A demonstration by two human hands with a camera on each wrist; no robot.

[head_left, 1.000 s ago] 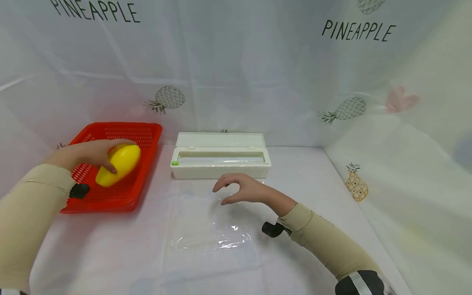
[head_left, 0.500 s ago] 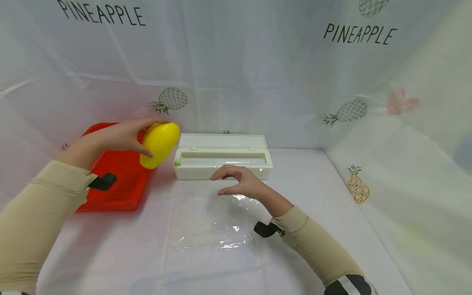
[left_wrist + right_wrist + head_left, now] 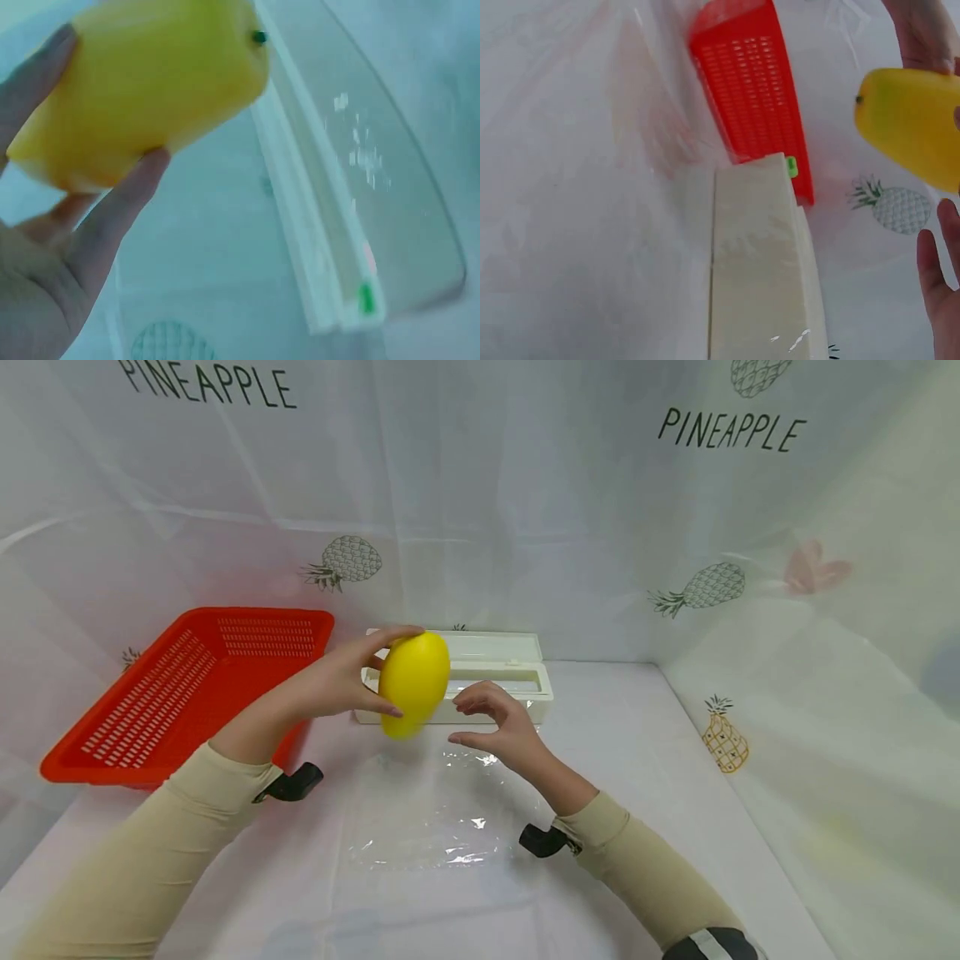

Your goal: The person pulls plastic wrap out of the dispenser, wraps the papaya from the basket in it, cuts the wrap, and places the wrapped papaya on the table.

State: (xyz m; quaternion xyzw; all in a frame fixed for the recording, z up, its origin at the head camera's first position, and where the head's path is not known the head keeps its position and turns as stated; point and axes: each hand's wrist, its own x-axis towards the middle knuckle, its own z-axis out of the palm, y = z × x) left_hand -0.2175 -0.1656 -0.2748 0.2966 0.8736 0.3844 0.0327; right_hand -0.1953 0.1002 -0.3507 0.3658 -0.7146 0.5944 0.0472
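Yellow and glossy, the one mango [image 3: 414, 683] sits at the centre of the head view, gripped by the left hand [image 3: 341, 681] above the clear film sheet [image 3: 427, 814] on the worktop [image 3: 615, 760]. It looks smooth, rigid and light, likely slippery; the broad middle seems the safest place to hold. The right hand [image 3: 501, 731] hovers just beside it, fingers relaxed, holding nothing. One red basket [image 3: 180, 693] stands at mid left, one white film dispenser [image 3: 510, 672] behind the fruit.

In the left wrist view, the fingers [image 3: 120, 206] curl round the mango's [image 3: 146, 86] underside at upper left.

In the right wrist view, the mango [image 3: 911, 135] fills the right edge, the basket [image 3: 754, 90] top centre and the dispenser [image 3: 761, 270] below it.
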